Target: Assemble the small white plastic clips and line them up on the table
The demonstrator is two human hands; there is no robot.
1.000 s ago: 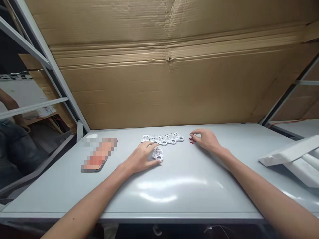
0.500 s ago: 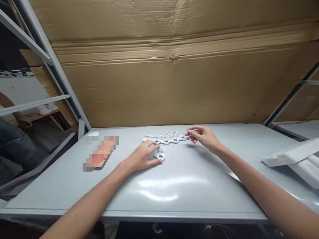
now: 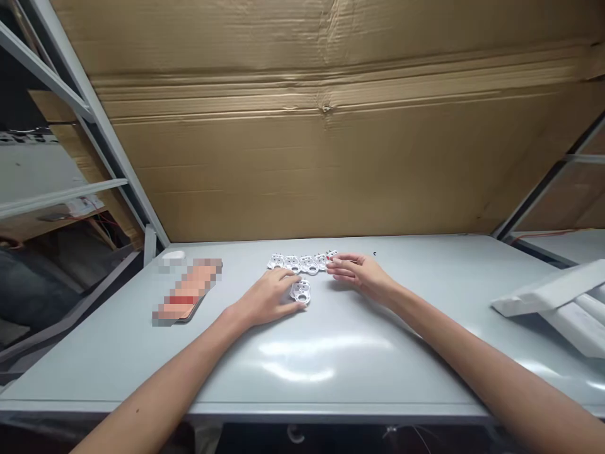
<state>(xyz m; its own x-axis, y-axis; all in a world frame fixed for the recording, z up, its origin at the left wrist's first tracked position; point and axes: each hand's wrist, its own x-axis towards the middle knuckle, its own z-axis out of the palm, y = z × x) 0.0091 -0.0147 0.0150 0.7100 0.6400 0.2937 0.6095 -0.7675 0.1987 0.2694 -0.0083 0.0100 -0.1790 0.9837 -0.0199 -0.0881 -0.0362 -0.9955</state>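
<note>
Item, far left: a grey metal shelf frame (image 3: 89,113), its uprights slanting beside the grey tabletop (image 3: 401,359). A large corrugated cardboard sheet (image 3: 302,151) stands behind the tabletop, spanning the view.

Item, on the tabletop's left side: a small white oval object (image 3: 173,255), and near it a flat object (image 3: 186,293) too blurred to identify.

Item: left hand (image 3: 267,296), relaxed and partly open, palm down. Its fingers curve against the left side of a loose white plate (image 3: 300,292), with the thumb just below it. Whether the plate is gripped cannot be told.

Item: the loose white plate, moulded and pierced with small openings, with a round hole at the end nearest the person. Its long axis runs roughly front to back. It lies flat, just in front of the row.

Item: a row of five white plates (image 3: 302,263), side by side and crowded together near the far edge. The row runs left to right, each plate's long axis roughly front to back, round holes toward the person.

Item: right hand (image 3: 359,274), open, fingers extended together and pointing left, fingertips at the row's rightmost plate.

Item, far right: white foam packing (image 3: 551,302), lying on the tabletop.
</note>
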